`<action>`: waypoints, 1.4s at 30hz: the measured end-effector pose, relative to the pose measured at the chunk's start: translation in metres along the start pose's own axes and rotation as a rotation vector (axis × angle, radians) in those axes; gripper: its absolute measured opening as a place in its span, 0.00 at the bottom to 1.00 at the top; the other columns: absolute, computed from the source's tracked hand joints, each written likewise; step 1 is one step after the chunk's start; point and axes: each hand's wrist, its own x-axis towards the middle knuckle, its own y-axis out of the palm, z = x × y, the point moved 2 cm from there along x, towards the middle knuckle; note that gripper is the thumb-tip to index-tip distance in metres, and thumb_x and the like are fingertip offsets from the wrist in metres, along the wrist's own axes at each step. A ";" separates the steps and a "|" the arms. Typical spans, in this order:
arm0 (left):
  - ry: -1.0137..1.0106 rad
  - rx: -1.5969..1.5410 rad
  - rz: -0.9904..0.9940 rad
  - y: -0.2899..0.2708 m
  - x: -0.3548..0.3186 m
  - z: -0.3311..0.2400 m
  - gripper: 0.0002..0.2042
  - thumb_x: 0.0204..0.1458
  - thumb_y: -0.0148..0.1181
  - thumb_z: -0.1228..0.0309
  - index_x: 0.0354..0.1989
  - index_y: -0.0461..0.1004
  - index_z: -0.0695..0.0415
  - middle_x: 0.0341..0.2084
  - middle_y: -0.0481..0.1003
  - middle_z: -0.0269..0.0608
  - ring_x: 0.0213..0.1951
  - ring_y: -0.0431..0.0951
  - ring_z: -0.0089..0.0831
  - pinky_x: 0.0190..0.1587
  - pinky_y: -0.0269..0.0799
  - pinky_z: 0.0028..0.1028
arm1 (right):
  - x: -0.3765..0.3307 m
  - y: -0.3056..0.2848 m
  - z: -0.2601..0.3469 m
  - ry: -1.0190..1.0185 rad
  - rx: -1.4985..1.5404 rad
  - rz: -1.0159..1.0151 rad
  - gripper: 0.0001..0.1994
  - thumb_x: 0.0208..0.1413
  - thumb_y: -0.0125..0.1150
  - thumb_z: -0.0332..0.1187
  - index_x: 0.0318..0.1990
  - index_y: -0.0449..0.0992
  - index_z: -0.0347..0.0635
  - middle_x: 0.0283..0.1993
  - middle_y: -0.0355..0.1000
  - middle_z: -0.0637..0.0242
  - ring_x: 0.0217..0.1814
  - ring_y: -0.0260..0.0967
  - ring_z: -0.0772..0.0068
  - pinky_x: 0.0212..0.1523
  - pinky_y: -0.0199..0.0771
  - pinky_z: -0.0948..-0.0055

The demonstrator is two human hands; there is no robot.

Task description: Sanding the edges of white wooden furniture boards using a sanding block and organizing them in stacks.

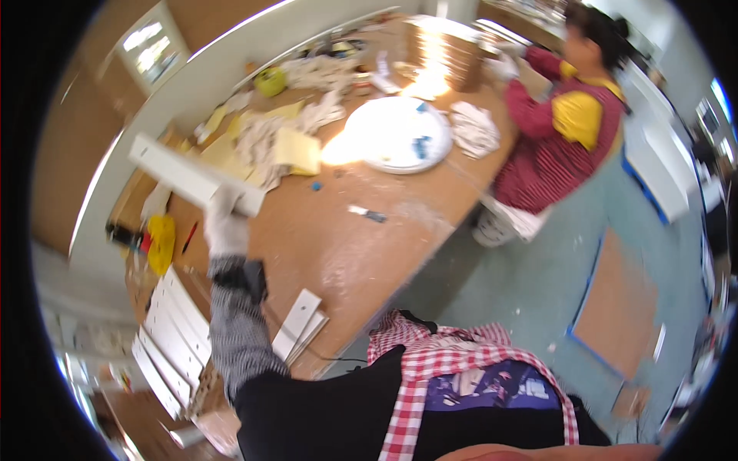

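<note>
My left hand (227,227), in a white glove, is closed round one end of a long white board (171,170). The board slants over the left part of the brown worktable (330,253). Below my forearm two or three shorter white strips (298,326) lie near the table's front edge. To the left of the forearm several white boards (175,330) with small holes are set side by side. A small tool with a pale blade and dark handle (367,213) lies mid-table. My right hand is out of view.
A white round lid-like disc (384,154) with blue marks lies under strong glare. Around it are rags (473,129), yellow sheets (296,151) and a yellow-green ball-like object (270,81). At the right a co-worker (557,127) in gloves sits by a ribbed brown cylinder (461,65).
</note>
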 end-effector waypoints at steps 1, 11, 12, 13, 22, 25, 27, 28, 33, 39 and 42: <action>-0.106 0.045 0.032 0.022 -0.029 0.001 0.06 0.60 0.55 0.69 0.40 0.72 0.57 0.34 0.72 0.32 0.40 0.71 0.25 0.46 0.69 0.29 | -0.021 0.029 -0.019 0.054 0.104 -0.036 0.15 0.49 0.62 0.38 0.43 0.75 0.40 0.42 0.75 0.53 0.50 0.72 0.56 0.50 0.72 0.63; -0.411 0.653 0.587 0.250 -0.306 0.131 0.19 0.44 0.60 0.69 0.45 0.70 0.66 0.34 0.75 0.44 0.31 0.77 0.34 0.35 0.76 0.33 | -0.156 0.051 -0.161 0.343 1.614 -0.614 0.10 0.55 0.61 0.37 0.41 0.72 0.43 0.37 0.73 0.67 0.27 0.73 0.73 0.27 0.75 0.75; -0.506 0.514 0.622 0.266 -0.326 0.163 0.22 0.40 0.60 0.71 0.45 0.69 0.67 0.33 0.76 0.48 0.31 0.79 0.40 0.37 0.78 0.37 | -0.172 0.042 -0.164 0.269 1.652 -0.676 0.12 0.57 0.59 0.36 0.45 0.72 0.41 0.39 0.73 0.65 0.25 0.70 0.76 0.22 0.70 0.77; -0.636 0.545 0.670 0.306 -0.358 0.180 0.21 0.41 0.60 0.70 0.44 0.70 0.68 0.34 0.77 0.50 0.35 0.80 0.43 0.39 0.78 0.39 | -0.188 0.036 -0.172 0.206 1.685 -0.740 0.15 0.60 0.57 0.36 0.50 0.71 0.38 0.42 0.72 0.63 0.24 0.66 0.78 0.18 0.65 0.78; -1.108 0.529 1.201 0.448 -0.475 0.378 0.22 0.44 0.63 0.72 0.49 0.69 0.64 0.34 0.76 0.38 0.34 0.76 0.27 0.40 0.74 0.26 | -0.264 -0.069 -0.140 -0.330 1.297 -1.008 0.32 0.60 0.59 0.44 0.65 0.57 0.33 0.56 0.70 0.53 0.55 0.69 0.67 0.55 0.70 0.73; -1.162 0.569 1.307 0.496 -0.497 0.436 0.23 0.46 0.63 0.75 0.52 0.65 0.64 0.38 0.75 0.38 0.35 0.76 0.25 0.40 0.74 0.27 | -0.264 -0.083 -0.175 -0.311 1.357 -1.186 0.31 0.59 0.60 0.44 0.63 0.61 0.32 0.57 0.70 0.51 0.57 0.69 0.66 0.58 0.68 0.71; -1.181 0.603 1.365 0.528 -0.509 0.471 0.24 0.47 0.63 0.76 0.53 0.64 0.63 0.38 0.75 0.38 0.35 0.76 0.25 0.39 0.74 0.26 | -0.260 -0.094 -0.219 -0.087 1.511 -1.137 0.26 0.58 0.62 0.41 0.58 0.66 0.32 0.54 0.72 0.53 0.54 0.71 0.68 0.56 0.69 0.72; -1.190 0.638 1.407 0.544 -0.514 0.489 0.25 0.47 0.63 0.76 0.55 0.63 0.63 0.38 0.75 0.38 0.35 0.76 0.24 0.39 0.74 0.25 | -0.265 -0.104 -0.235 -0.075 1.503 -1.146 0.26 0.58 0.62 0.41 0.58 0.66 0.32 0.54 0.72 0.53 0.54 0.71 0.68 0.56 0.69 0.72; -1.423 0.149 1.559 0.628 -0.514 0.586 0.29 0.54 0.61 0.64 0.62 0.58 0.59 0.48 0.73 0.42 0.48 0.75 0.30 0.50 0.74 0.31 | -0.254 -0.152 -0.333 -0.043 1.776 -1.146 0.17 0.58 0.62 0.36 0.51 0.72 0.36 0.44 0.76 0.62 0.44 0.75 0.74 0.45 0.75 0.74; -1.801 0.000 1.142 0.757 -0.500 0.663 0.30 0.57 0.53 0.63 0.66 0.51 0.53 0.52 0.69 0.50 0.52 0.74 0.42 0.52 0.75 0.45 | -0.272 -0.250 -0.463 -0.081 1.737 -1.200 0.15 0.62 0.57 0.34 0.52 0.72 0.35 0.46 0.75 0.62 0.46 0.73 0.75 0.47 0.74 0.74; -1.806 0.024 1.174 0.813 -0.490 0.710 0.31 0.52 0.59 0.69 0.64 0.54 0.56 0.50 0.70 0.50 0.50 0.75 0.42 0.52 0.76 0.45 | -0.280 -0.293 -0.523 -0.148 1.829 -1.224 0.16 0.62 0.56 0.33 0.54 0.70 0.34 0.48 0.74 0.62 0.49 0.71 0.74 0.51 0.72 0.73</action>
